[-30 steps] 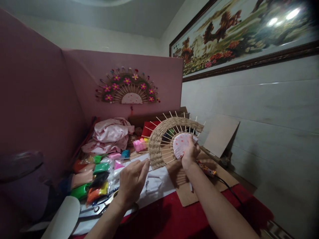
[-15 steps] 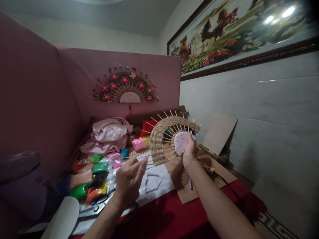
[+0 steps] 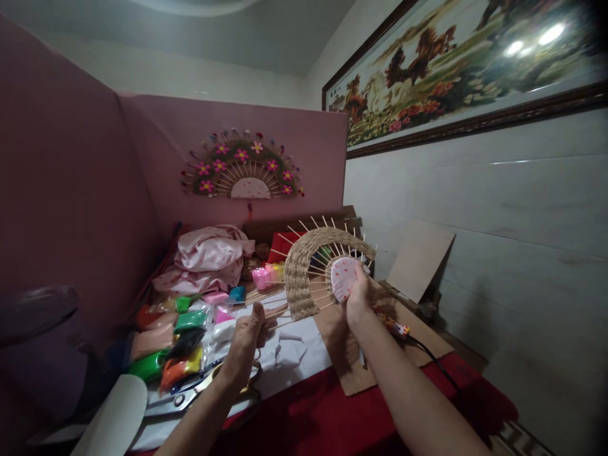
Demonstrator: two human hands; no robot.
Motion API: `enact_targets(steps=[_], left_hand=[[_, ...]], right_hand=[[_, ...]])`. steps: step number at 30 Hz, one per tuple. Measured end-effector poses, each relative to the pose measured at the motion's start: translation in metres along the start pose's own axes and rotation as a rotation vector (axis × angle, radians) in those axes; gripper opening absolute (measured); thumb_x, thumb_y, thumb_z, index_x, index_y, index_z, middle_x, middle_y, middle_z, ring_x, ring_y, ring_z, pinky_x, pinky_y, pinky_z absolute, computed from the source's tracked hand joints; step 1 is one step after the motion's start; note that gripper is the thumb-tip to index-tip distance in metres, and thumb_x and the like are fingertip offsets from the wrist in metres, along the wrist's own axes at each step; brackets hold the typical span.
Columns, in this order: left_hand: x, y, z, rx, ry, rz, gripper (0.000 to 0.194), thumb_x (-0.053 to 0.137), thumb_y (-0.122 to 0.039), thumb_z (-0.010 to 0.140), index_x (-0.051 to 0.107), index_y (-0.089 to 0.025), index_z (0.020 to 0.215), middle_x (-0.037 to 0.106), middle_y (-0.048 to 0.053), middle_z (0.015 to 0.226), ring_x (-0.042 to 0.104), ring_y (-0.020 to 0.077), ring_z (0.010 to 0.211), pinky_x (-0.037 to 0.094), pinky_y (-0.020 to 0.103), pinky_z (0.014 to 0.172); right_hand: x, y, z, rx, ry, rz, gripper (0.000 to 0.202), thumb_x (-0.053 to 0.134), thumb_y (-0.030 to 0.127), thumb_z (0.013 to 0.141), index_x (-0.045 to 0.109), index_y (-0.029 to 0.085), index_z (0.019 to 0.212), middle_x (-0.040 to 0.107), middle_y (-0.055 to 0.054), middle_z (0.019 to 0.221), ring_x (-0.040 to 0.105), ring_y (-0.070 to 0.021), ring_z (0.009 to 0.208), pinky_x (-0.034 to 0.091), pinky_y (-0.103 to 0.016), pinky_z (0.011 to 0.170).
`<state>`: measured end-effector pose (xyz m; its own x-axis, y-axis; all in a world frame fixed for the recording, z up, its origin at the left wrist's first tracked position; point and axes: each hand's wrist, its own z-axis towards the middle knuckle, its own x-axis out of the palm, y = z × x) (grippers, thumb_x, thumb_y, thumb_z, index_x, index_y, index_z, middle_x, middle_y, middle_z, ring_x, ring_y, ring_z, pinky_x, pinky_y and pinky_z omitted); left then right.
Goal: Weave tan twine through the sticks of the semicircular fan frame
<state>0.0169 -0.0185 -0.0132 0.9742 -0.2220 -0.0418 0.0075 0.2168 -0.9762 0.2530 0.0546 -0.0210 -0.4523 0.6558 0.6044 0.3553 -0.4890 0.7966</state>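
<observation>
My right hand (image 3: 360, 299) grips a half-round woven fan (image 3: 300, 278) by its pink dotted cloth base (image 3: 342, 278). The fan has a band of tan twisted cord woven over thin wooden sticks, whose bare tips stick out past the rim. Beside the fan's lower left end is my left hand (image 3: 249, 335), thumb up and fingers stretched toward the stick tips. Whether those fingers touch the sticks is unclear. Below the left hand lie large scissors (image 3: 183, 398), partly covered by the forearm. White paper scraps (image 3: 289, 339) rest on a white sheet under the hands.
Several bags of coloured clay (image 3: 192, 321) and crumpled pink cloth (image 3: 204, 256) occupy the left side. A flower-decorated fan (image 3: 250, 166) hangs on the pink board behind. Brown cardboard (image 3: 349, 373) and a corded tool (image 3: 393, 324) lie at right on red cloth (image 3: 304, 418).
My left hand has turned from loosely curled to thumb up with fingers stretched out beside the fan. The fan, held in my right hand, has shifted and tilted slightly.
</observation>
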Motion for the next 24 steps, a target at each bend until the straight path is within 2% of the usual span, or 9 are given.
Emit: enact_targets(steps=[5, 10, 12, 14, 18, 21, 24], left_hand=[[0.001, 0.005, 0.001, -0.011, 0.023, -0.056, 0.081, 0.023, -0.071, 0.076, 0.068, -0.008, 0.098, 0.033, -0.002, 0.052, 0.024, 0.0094, 0.049, 0.016, 0.023, 0.045], [0.004, -0.001, 0.000, 0.019, -0.014, -0.033, 0.069, 0.030, -0.063, 0.080, 0.069, -0.007, 0.095, 0.028, -0.004, 0.050, 0.021, 0.0089, 0.047, 0.015, 0.024, 0.045], [0.004, -0.002, -0.001, 0.049, -0.041, 0.027, 0.063, 0.034, -0.059, 0.081, 0.069, -0.008, 0.095, 0.029, -0.004, 0.049, 0.023, 0.0091, 0.047, 0.018, 0.024, 0.046], [0.004, -0.003, -0.002, 0.082, -0.076, 0.111, 0.058, 0.036, -0.056, 0.082, 0.069, -0.010, 0.096, 0.037, -0.002, 0.051, 0.030, 0.0101, 0.049, 0.023, 0.023, 0.048], [0.002, -0.002, -0.001, 0.207, -0.131, 0.368, 0.047, 0.040, -0.049, 0.083, 0.071, -0.014, 0.090, 0.056, 0.003, 0.065, 0.047, 0.0145, 0.061, 0.034, 0.025, 0.056], [0.002, -0.001, -0.001, 0.339, -0.187, 0.729, 0.040, 0.042, -0.043, 0.084, 0.070, -0.018, 0.072, 0.055, 0.002, 0.061, 0.049, 0.0137, 0.058, 0.033, 0.024, 0.056], [0.004, 0.000, -0.004, 0.468, -0.272, 1.071, 0.030, 0.044, -0.036, 0.084, 0.069, -0.021, 0.075, 0.055, 0.001, 0.063, 0.050, 0.0130, 0.058, 0.031, 0.024, 0.054]], right_hand=[[0.003, 0.010, -0.005, 0.005, -0.130, -0.012, 0.041, 0.056, 0.048, 0.070, 0.060, 0.010, 0.084, 0.062, -0.004, 0.072, 0.059, -0.0139, 0.061, 0.050, -0.025, 0.052], [0.003, 0.017, -0.007, -0.036, -0.125, -0.010, 0.040, 0.056, 0.049, 0.070, 0.060, 0.011, 0.081, 0.061, -0.003, 0.073, 0.056, -0.0119, 0.057, 0.049, -0.024, 0.051], [0.003, 0.020, -0.007, -0.062, -0.140, 0.007, 0.040, 0.056, 0.049, 0.070, 0.060, 0.011, 0.083, 0.062, -0.003, 0.075, 0.056, -0.0119, 0.058, 0.049, -0.023, 0.051], [0.003, 0.021, -0.006, -0.085, -0.157, 0.030, 0.039, 0.056, 0.048, 0.071, 0.059, 0.012, 0.085, 0.062, -0.004, 0.077, 0.057, -0.0126, 0.061, 0.049, -0.023, 0.052], [0.004, 0.021, -0.001, -0.128, -0.156, 0.077, 0.038, 0.059, 0.046, 0.068, 0.057, 0.012, 0.085, 0.061, -0.003, 0.078, 0.058, -0.0135, 0.063, 0.050, -0.024, 0.054], [0.005, 0.025, -0.004, -0.181, -0.137, 0.105, 0.038, 0.060, 0.047, 0.068, 0.056, 0.013, 0.086, 0.060, -0.003, 0.078, 0.057, -0.0131, 0.063, 0.050, -0.025, 0.056], [0.006, 0.030, -0.010, -0.218, -0.120, 0.127, 0.038, 0.058, 0.049, 0.070, 0.054, 0.014, 0.085, 0.060, -0.003, 0.079, 0.057, -0.0125, 0.064, 0.050, -0.025, 0.058]])
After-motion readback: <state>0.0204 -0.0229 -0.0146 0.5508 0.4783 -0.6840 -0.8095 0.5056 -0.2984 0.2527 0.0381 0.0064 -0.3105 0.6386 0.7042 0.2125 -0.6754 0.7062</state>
